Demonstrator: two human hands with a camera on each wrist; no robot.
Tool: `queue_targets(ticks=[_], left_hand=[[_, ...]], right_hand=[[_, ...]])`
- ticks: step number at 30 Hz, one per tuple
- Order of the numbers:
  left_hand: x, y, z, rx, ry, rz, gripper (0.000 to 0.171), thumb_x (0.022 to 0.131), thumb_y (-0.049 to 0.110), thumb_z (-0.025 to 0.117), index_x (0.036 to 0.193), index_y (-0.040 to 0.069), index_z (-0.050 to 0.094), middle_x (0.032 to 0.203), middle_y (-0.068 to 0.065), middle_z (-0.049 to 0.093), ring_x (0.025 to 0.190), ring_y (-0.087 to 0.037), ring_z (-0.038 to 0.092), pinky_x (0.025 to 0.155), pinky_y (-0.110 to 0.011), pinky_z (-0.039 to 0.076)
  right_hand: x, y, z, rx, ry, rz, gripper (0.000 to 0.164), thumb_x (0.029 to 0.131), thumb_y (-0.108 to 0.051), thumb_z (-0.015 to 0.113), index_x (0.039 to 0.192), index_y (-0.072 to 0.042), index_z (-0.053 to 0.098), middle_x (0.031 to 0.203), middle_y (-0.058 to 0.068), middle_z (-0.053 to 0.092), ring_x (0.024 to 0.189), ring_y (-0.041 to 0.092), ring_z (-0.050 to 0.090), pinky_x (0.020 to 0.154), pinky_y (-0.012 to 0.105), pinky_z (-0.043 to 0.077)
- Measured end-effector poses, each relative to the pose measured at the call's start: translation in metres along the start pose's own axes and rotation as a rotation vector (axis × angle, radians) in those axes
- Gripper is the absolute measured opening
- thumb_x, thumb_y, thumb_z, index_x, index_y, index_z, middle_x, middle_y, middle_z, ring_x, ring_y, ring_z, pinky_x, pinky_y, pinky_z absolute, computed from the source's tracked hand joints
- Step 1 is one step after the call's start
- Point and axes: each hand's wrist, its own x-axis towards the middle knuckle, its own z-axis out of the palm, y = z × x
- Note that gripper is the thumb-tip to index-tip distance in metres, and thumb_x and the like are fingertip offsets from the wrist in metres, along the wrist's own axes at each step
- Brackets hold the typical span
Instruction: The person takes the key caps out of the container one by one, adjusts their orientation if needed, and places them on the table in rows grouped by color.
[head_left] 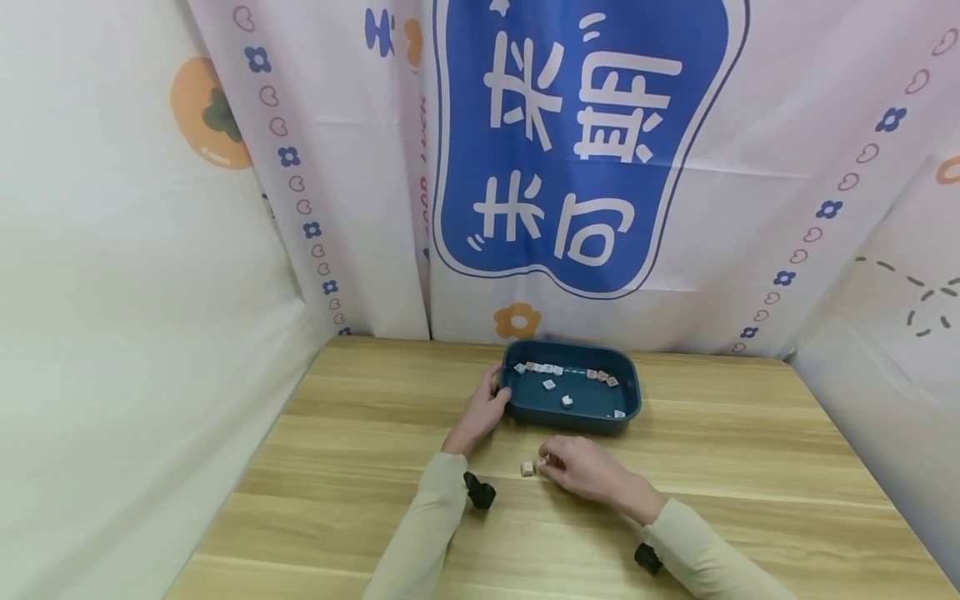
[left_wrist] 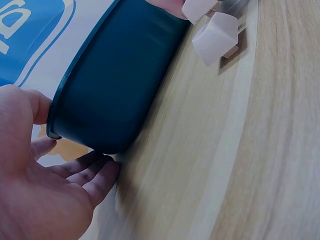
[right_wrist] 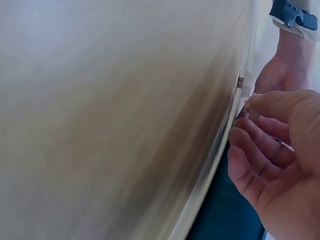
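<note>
A dark teal tray (head_left: 572, 423) stands on the table, several small white blocks in it. My left hand (head_left: 483, 410) holds the tray's left end. In the left wrist view that hand (left_wrist: 55, 175) has its thumb at the rim and fingertips against the lower corner. In front of the tray, my right hand (head_left: 588, 471) pinches a small white block (head_left: 543, 461) between thumb and forefinger, mostly covered by the fingers. The right wrist view shows this hand (right_wrist: 280, 145) with its other fingers curled. Just left of it another small white block (head_left: 527, 469) lies on the table.
The wood-grain table (head_left: 750, 467) runs back to a printed curtain (head_left: 750, 250). More pale cloth (head_left: 135, 292) hangs at the left side. Inside the tray, blocks (head_left: 548, 368) line the back wall, with a few loose ones on its floor.
</note>
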Motion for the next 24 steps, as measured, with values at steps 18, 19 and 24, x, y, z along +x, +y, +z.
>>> queue_targets(ticks=[18,19,24], left_hand=[[0.0008,-0.0009,-0.0006,0.012,0.011,0.005,0.058,0.099,0.028,0.046,0.154,0.019,0.030,0.127,-0.015,0.059,0.125,-0.029,0.051,0.110,-0.055,0.036],[0.0006,-0.0012,-0.0006,0.010,0.010,0.005,0.058,0.099,0.028,0.046,0.154,0.020,0.030,0.128,-0.015,0.058,0.126,-0.029,0.050,0.111,-0.055,0.036],[-0.0011,0.0009,-0.0013,-0.002,0.001,-0.005,0.058,0.100,0.031,0.045,0.154,0.023,0.029,0.140,-0.018,0.054,0.134,-0.031,0.046,0.114,-0.055,0.033]], right_hand=[[0.0048,-0.0054,0.0032,-0.033,-0.034,-0.025,0.005,0.090,-0.020,0.069,0.094,-0.017,0.067,0.081,-0.011,0.063,0.067,-0.002,0.051,0.061,0.019,0.047],[0.0051,-0.0058,0.0030,-0.036,-0.035,-0.026,0.005,0.090,-0.020,0.069,0.094,-0.017,0.067,0.082,-0.010,0.064,0.067,-0.002,0.052,0.062,0.020,0.048],[0.0055,-0.0087,0.0000,-0.031,-0.054,-0.018,0.006,0.090,-0.019,0.069,0.094,-0.016,0.067,0.084,-0.009,0.065,0.068,-0.001,0.052,0.062,0.020,0.048]])
